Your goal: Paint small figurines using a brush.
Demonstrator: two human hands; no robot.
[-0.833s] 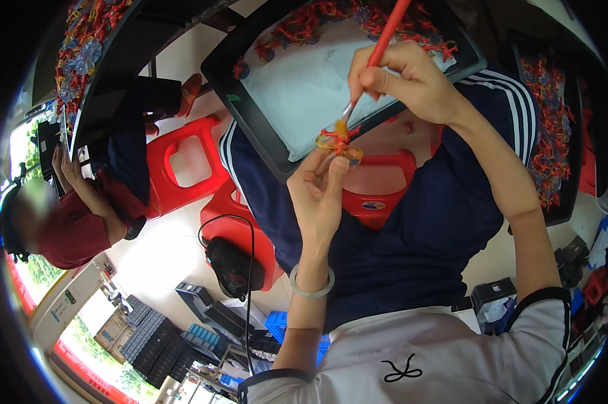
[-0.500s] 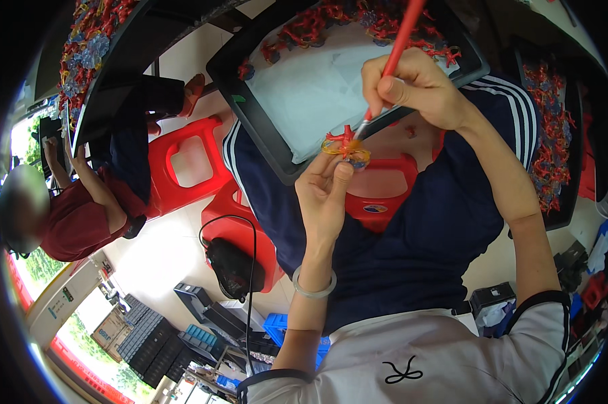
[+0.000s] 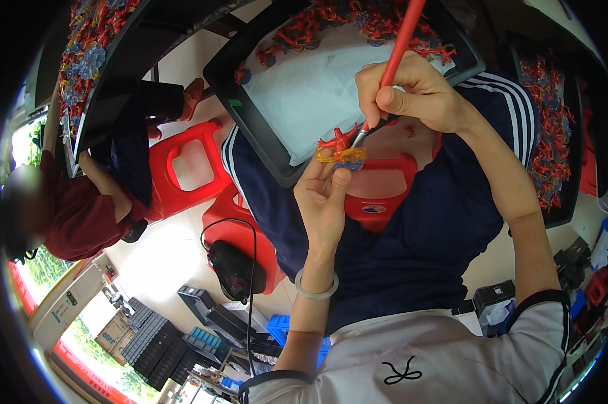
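Observation:
Between the fingertips and thumb of my left hand (image 3: 323,202) is a small red figurine (image 3: 338,139) with a yellow ring and a clear blue base. My right hand (image 3: 412,94) is closed around a red-handled paintbrush (image 3: 403,42). The brush's metal collar and tip slant down to the figurine and seem to touch it near the yellow ring. Beyond both hands, a black tray (image 3: 267,149) lined with a white sheet (image 3: 304,87) lies across my lap. Several similar red and blue figurines (image 3: 304,30) are heaped along its far side.
More figurines fill a black tray (image 3: 546,135) at the right and another (image 3: 88,60) at the far left. A person in a dark red top (image 3: 82,222) sits at the left. Red plastic stools (image 3: 183,161) and a black bag (image 3: 230,269) with a cord stand nearby.
The figurine has turned in my left fingers, its red part now tilted and more in sight. My right hand and the brush have shifted slightly left. The person at the left has moved a little.

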